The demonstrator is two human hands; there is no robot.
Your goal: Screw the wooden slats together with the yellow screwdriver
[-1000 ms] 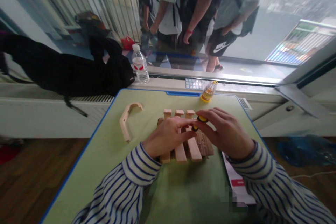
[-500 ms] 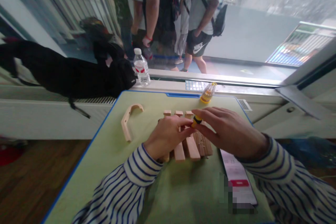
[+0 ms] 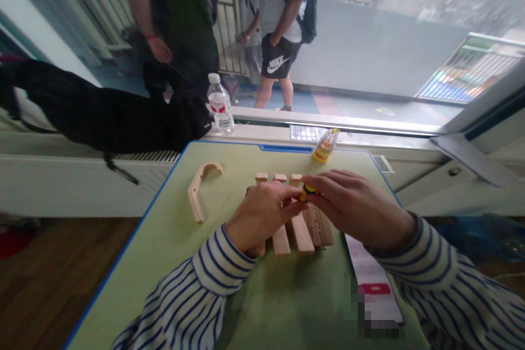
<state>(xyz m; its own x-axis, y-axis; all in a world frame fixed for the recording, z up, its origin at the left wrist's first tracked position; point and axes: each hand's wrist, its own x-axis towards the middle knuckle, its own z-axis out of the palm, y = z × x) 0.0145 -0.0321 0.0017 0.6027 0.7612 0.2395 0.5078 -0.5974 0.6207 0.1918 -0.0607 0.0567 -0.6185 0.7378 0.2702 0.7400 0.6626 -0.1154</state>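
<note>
Over the wooden pieces, my right hand [image 3: 353,199] has its thumb and fingers closed round a small yellow-and-black screwdriver [image 3: 309,190], largely covered by the fingers. My left hand [image 3: 264,210] pinches at its lower end, where the tip is hidden. Beneath the hands lie several pale wooden strips [image 3: 302,234] side by side, their middles covered by my left hand. To their right is a darker grooved wooden block [image 3: 322,229] with small bits on top. A curved wooden piece [image 3: 196,197] with holes rests apart, left of my left hand.
A small clear bottle with yellow ends [image 3: 325,146] stands at the table's [image 3: 164,262] far edge. A phone [image 3: 375,284] lies under my right forearm. On the sill are a water bottle [image 3: 220,106] and a black bag [image 3: 135,120]. People stand beyond the window.
The screwdriver has turned slightly between my fingers, and my right fingers have curled a little closer over it. Outside the window, people have moved left. The wooden pieces stay in place.
</note>
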